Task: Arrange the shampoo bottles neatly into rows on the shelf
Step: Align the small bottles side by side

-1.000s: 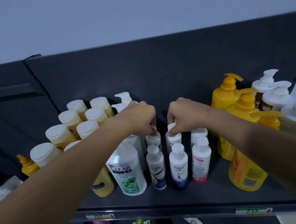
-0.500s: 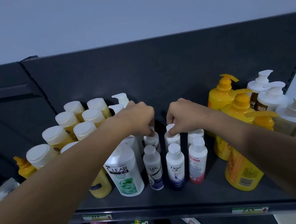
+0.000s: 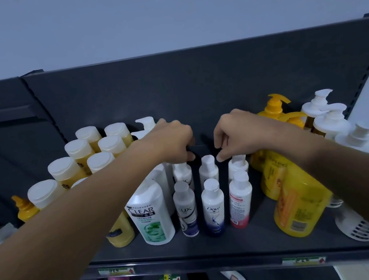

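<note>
Head view, logged from the hands outward. Found the left hand [image 3: 174,141] curled downward over the cap of the left back bottle [image 3: 182,173]; could not tell a grip from a mere touch, the contact being hidden under the knuckles. Found the right hand [image 3: 237,132] curled likewise, thumb tip low between the middle back bottle [image 3: 207,167] and the right back bottle [image 3: 238,167], other fingers above the latter's cap; could not confirm a hold there either.

Located the small shampoo bottles mid-shelf, upright, in two rows of three: the back three beneath the hands, and just in front the Lux bottle [image 3: 185,209], the Dove bottle [image 3: 213,207] and the pink-based bottle [image 3: 240,200]. Saw only narrow gaps between neighbours.

Judged toppling the chief hazard. Reckoned such slim, tall bottles, pushed at the cap and not at the base, more likely to tip than to slide. Expected a back bottle tipped forward to strike its front neighbour and send it toward the front edge of the shelf [image 3: 259,231]. Feared, too, a skewed row from uneven pressure by the two hands.

Flagged the forearms: the left passing close over the CLEAR bottle [image 3: 150,216] and the white-capped yellow bottles [image 3: 79,150], the right close over the large yellow pump bottle [image 3: 298,204]. Judged a low or hasty pull-back liable to catch a cap or pump head and knock over already tidy stock.
</note>
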